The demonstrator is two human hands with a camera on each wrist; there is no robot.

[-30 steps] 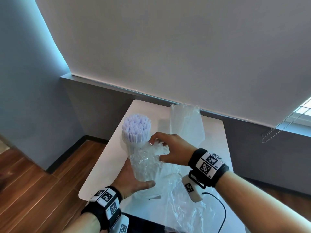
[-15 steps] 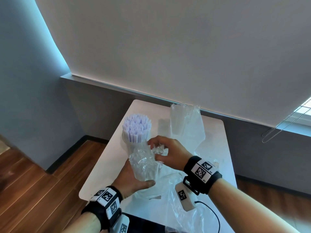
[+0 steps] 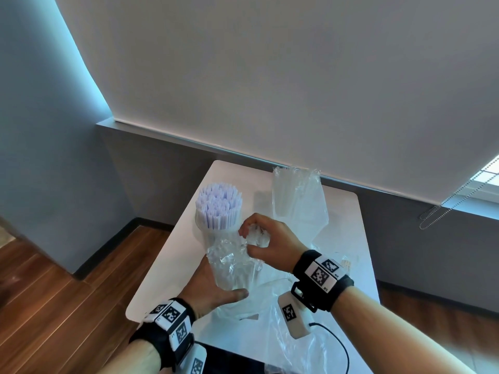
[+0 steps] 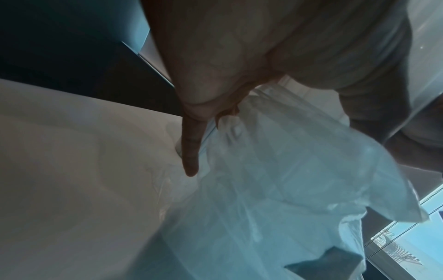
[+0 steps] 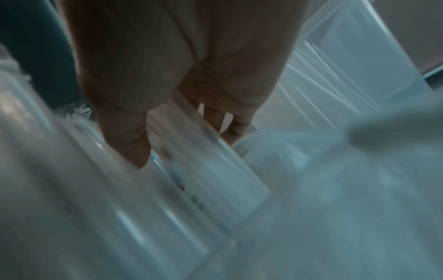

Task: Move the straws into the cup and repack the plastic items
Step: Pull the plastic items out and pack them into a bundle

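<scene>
The left hand (image 3: 213,286) wraps around a bagged stack of clear cups (image 3: 235,268), while the right hand (image 3: 272,242) pinches the bag's crumpled top shut. One cup (image 3: 201,225) full of straws (image 3: 218,206) stands just behind on the white surface (image 3: 167,265), with one second clear bag (image 3: 297,201) farther back.

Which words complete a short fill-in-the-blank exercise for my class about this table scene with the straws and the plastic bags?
1. The lilac straws stand upright in a clear ____.
2. The left hand holds the bagged stack of cups from the ____.
3. The right hand pinches the crumpled ____ of that bag.
4. A second plastic bag lies at the table's ____ end.

Missing words: cup; bottom; top; far
</scene>
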